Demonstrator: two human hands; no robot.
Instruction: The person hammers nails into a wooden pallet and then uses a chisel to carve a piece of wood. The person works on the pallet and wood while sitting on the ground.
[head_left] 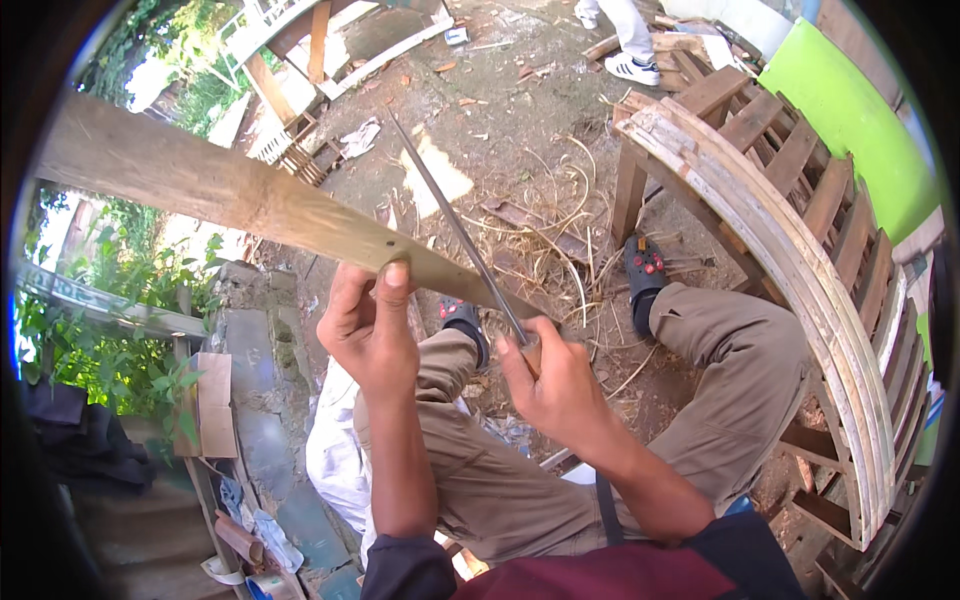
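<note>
My left hand (378, 325) is closed on a long flat tan strip (250, 190), thumb on top and curled fingers beneath. The strip runs up to the left, looks widest at that end, and has a small dark hole near my thumb; whether it is wood or metal I cannot tell. In my right hand (560, 390) is a slender, dark, tapered file (445, 205), its tip pointing up and to the left. Part of its light handle shows between thumb and fingers. The file's shaft crosses the strip's narrow end close to my right hand; contact there is unclear.
To my right stands a slatted wooden frame (770, 190) with long pale boards (800, 270) along its edge, a green panel (850, 120) behind. Dry vines (560, 240) litter the dirt ahead. A low block wall (250, 370) is at left. Another person's leg (632, 40) appears far off.
</note>
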